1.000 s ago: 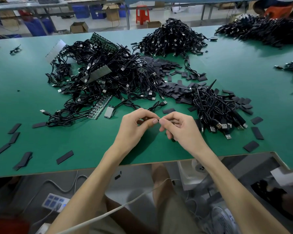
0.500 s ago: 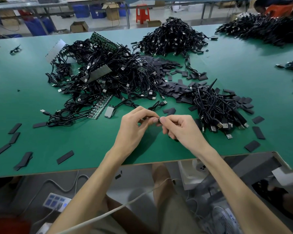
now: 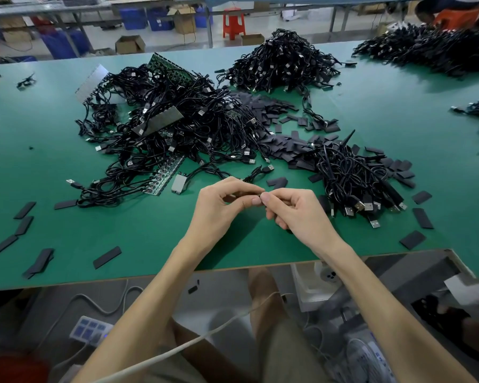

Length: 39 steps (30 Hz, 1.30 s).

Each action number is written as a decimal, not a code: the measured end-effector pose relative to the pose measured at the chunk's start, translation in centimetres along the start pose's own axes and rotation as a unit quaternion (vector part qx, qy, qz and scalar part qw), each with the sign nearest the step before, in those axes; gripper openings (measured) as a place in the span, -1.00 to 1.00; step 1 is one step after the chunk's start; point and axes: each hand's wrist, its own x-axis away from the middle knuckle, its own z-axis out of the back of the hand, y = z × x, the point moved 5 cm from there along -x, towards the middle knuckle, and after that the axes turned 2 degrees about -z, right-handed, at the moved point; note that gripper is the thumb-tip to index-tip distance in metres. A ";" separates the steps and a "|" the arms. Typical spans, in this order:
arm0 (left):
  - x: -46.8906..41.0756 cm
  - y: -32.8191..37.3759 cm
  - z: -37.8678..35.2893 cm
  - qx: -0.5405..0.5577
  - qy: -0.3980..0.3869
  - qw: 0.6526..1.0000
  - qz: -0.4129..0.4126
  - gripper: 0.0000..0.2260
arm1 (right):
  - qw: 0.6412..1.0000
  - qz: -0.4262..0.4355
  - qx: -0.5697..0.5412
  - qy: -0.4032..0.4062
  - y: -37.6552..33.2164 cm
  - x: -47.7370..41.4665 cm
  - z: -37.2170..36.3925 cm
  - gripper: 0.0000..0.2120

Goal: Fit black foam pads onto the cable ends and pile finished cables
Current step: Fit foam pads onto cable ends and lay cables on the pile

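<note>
At the near edge of the green counter (image 3: 138, 233), centre of view, both hands meet thumb-tip to thumb-tip. Left hand (image 3: 221, 210) & right hand (image 3: 297, 215) each have fingers curled in, pinching one small black cable end (image 3: 246, 194) between them, held just above the counter top. Most of it is hidden by fingers; can't tell pad from plug there.

Right of the hands, close by: a bundle of cables (image 3: 351, 175), USB plugs pointing toward the near edge. Beyond the hands, centre-left: a big tangled cable heap (image 3: 177, 128) w/ a grey strip (image 3: 156, 121) lying on top & a green circuit strip (image 3: 162, 176) sticking out at its near side. Between heap & bundle, a spread of black foam pads (image 3: 277, 145).

Further back: another cable pile (image 3: 280, 62), & a 4th one at far right (image 3: 432, 48).

Loose pads lie flat on the counter, well apart: several at left (image 3: 25, 210), one nearer the left forearm (image 3: 107, 257), a few at right near the edge (image 3: 412, 239).

Under the counter edge: a white cord (image 3: 177, 348) crossing the lap, a power strip (image 3: 90, 330) on the floor at left.
</note>
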 end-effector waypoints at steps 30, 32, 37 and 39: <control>0.2 0.2 0.4 -0.018 0.034 0.999 0.022 -0.92 | 0.997 0.003 0.057 -0.042 0.3 -0.1 -0.2 -0.72; 0.2 0.1 0.2 0.000 0.025 0.999 0.030 -0.92 | 0.998 0.005 0.059 -0.036 0.4 -0.2 -0.1 -0.62; 0.1 0.2 0.0 -0.005 0.006 1.000 0.018 -0.84 | 0.998 0.003 0.064 -0.027 0.8 -0.4 -0.1 -0.51; 0.1 0.3 0.0 -0.007 0.002 1.000 0.013 -0.80 | 0.999 0.001 0.044 -0.016 0.8 -0.4 -0.1 -0.57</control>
